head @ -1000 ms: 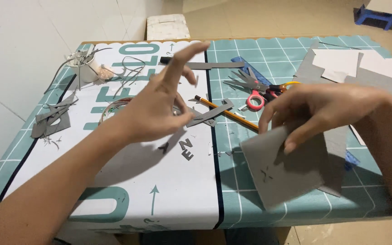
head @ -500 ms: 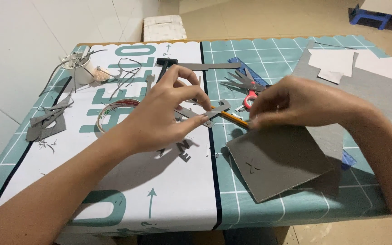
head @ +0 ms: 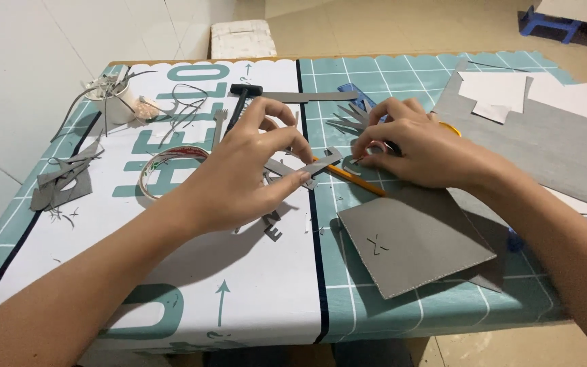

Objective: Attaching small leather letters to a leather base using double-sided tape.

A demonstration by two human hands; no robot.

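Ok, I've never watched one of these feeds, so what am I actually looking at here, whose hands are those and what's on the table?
The one view comes from a camera on the person's head, looking down at their own bare hands. The left hand pinches a small grey cardboard cutout. The right hand presses fingertips on the teal cutting mat beside a yellow pencil. Nearby lie a grey cardboard sheet, a tape roll, a white cup and grey offcuts.
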